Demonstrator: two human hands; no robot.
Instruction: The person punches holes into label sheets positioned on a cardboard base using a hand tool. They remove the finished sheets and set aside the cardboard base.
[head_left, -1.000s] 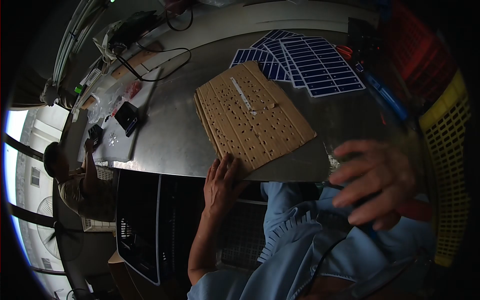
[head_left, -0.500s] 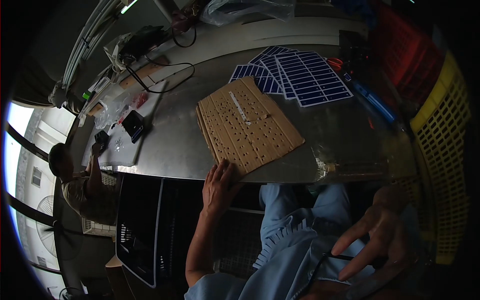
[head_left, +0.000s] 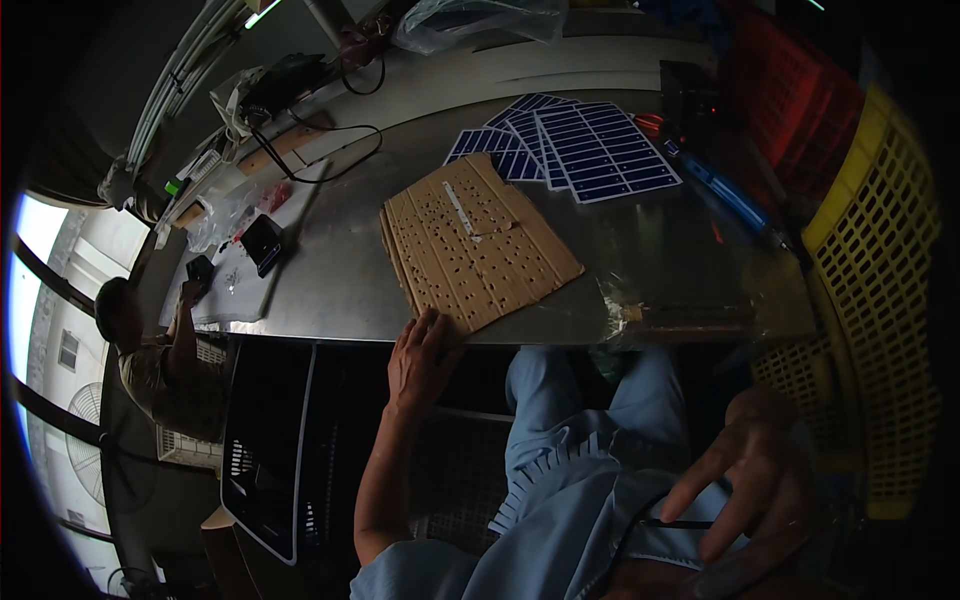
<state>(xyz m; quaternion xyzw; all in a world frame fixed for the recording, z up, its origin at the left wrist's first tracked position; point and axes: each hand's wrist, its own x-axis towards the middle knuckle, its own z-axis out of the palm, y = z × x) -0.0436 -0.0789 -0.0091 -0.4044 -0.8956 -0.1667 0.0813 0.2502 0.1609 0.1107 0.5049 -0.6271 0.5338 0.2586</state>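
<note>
On the metal table lies a brown cardboard sheet [head_left: 475, 250] dotted with many small holes, with a pale strip on its upper part. My left hand [head_left: 418, 360] rests at the table's front edge, its fingertips touching the near left corner of the cardboard, fingers stretched out. Over my lap is my right hand [head_left: 752, 495], fingers spread apart. A thin dark strip [head_left: 682, 524] shows beside those fingers, against my light blue clothing; I cannot tell whether they touch it.
Behind the cardboard are several dark blue label sheets [head_left: 605, 150], orange-handled scissors [head_left: 648, 124] and a blue tool [head_left: 730, 195]. Yellow [head_left: 880, 300] and red crates [head_left: 795, 100] stand at right. A person [head_left: 165, 370] works at the far left. Below the table is a black crate [head_left: 268, 450].
The view has shifted slightly, so the table and its things appear a little left and higher. My left hand stays at the cardboard's corner; the right hand's fingers have moved slightly.
</note>
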